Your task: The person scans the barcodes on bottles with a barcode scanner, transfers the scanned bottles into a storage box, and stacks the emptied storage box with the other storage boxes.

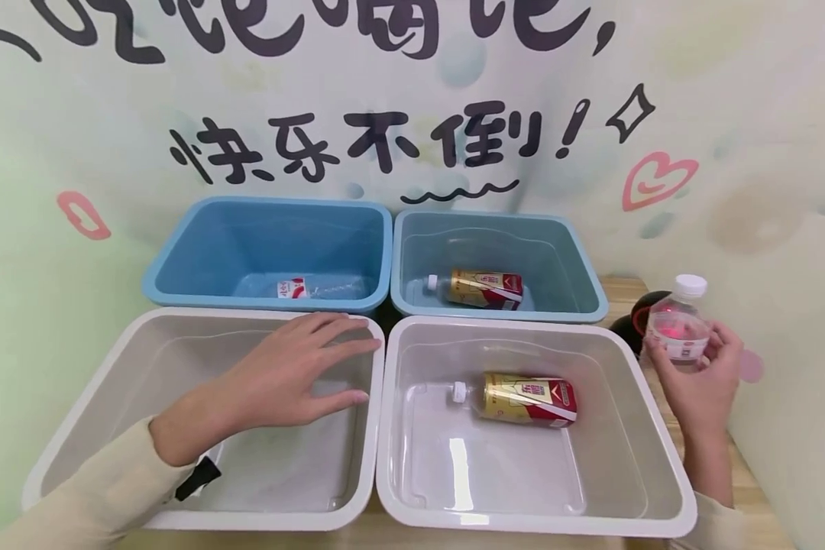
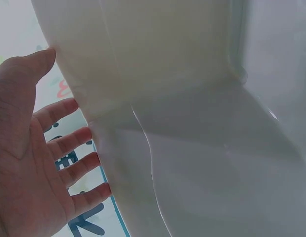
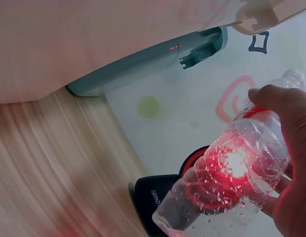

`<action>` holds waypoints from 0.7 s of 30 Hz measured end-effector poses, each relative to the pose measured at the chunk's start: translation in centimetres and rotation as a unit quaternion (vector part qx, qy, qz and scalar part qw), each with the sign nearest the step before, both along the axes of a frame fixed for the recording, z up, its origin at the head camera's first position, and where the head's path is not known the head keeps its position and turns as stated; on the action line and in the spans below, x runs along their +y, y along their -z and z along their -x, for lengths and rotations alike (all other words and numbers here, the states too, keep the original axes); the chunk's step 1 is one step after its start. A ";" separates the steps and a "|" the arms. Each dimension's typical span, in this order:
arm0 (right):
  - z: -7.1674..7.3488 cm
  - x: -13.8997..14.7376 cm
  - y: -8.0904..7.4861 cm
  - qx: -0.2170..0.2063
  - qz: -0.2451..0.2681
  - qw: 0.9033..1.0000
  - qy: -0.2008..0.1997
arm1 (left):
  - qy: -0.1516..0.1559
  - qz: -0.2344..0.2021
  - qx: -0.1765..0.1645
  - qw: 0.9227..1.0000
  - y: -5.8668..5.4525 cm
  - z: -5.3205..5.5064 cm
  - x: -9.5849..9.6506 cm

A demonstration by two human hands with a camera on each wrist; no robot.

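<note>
Right hand (image 1: 704, 374) grips a white-capped clear plastic bottle (image 1: 678, 330) beside a black device (image 1: 628, 330) (red glow on the plastic). Left hand (image 1: 292, 370), fingers spread, is over the left rectangular white plastic bin (image 1: 296, 470).

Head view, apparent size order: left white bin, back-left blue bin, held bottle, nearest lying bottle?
1. Left white bin
2. Back-left blue bin
Unranked: held bottle, nearest lying bottle; they look too alike.
</note>
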State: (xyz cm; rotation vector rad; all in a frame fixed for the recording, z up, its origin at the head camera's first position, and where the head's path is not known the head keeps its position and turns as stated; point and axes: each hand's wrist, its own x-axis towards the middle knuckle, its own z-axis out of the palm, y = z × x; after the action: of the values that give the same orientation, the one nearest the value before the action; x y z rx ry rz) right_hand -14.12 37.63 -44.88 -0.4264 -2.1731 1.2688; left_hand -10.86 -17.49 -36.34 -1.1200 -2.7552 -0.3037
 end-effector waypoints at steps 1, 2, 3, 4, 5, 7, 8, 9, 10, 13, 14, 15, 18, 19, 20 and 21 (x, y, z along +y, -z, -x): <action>-0.1 0.0 0.1 0.017 0.006 1.000 -0.005 | 0.002 0.003 -0.002 1.000 -0.1 0.0 -0.1; -0.3 0.0 0.1 0.030 0.012 0.999 -0.013 | 0.001 0.007 -0.006 1.000 -0.2 0.0 -0.1; -0.4 0.0 0.1 0.041 0.018 0.999 -0.022 | 0.001 0.011 -0.010 1.000 -0.3 0.0 -0.2; -0.4 -0.1 0.0 0.048 0.022 0.998 -0.032 | -0.001 0.014 -0.013 1.000 -0.4 0.0 -0.2; -0.3 -0.2 -0.1 0.054 0.026 0.997 -0.043 | -0.003 0.019 -0.014 1.000 -0.5 0.0 -0.3; -0.4 -0.1 -0.8 0.060 0.022 0.996 -0.059 | -0.004 0.019 -0.010 1.000 -0.5 0.0 -0.2; -0.6 0.1 -1.2 0.060 0.018 0.996 -0.066 | -0.003 0.017 -0.005 1.000 -0.3 0.0 0.0; -0.7 0.2 -1.7 0.055 0.012 0.996 -0.070 | -0.002 0.014 0.000 1.000 -0.3 0.0 0.1; -0.7 0.1 -2.2 0.050 0.006 0.996 -0.075 | -0.002 0.012 0.005 1.000 -0.2 0.1 0.1; -0.4 -0.3 -3.5 0.028 -0.009 0.996 -0.079 | -0.001 0.011 0.020 1.000 -0.2 0.2 -0.1; -0.2 -0.5 -3.9 0.022 -0.017 0.996 -0.079 | -0.002 0.010 0.023 1.000 -0.2 0.2 -0.2; 0.0 -0.6 -4.3 0.017 -0.027 0.996 -0.082 | -0.003 0.008 0.026 1.000 -0.3 0.3 -0.3; 0.2 -0.8 -5.3 0.011 -0.057 0.994 -0.094 | -0.003 0.004 0.027 1.000 -0.2 0.3 -0.4; 0.1 -0.7 -5.6 0.010 -0.070 0.992 -0.101 | -0.001 0.003 0.026 1.000 -0.2 0.4 -0.3; 0.0 -0.6 -5.9 0.011 -0.081 0.991 -0.107 | 0.001 0.002 0.024 1.000 -0.1 0.4 -0.2; -0.2 -0.5 -6.2 0.009 -0.092 0.989 -0.115 | 0.004 0.001 0.021 1.000 0.0 0.4 0.0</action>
State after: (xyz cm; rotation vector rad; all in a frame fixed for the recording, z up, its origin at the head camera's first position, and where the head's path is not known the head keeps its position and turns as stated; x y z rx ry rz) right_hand -13.95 37.16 -38.71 -0.0913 -2.3493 1.1698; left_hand -11.28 -17.53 -36.35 -1.1246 -2.7162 -0.2770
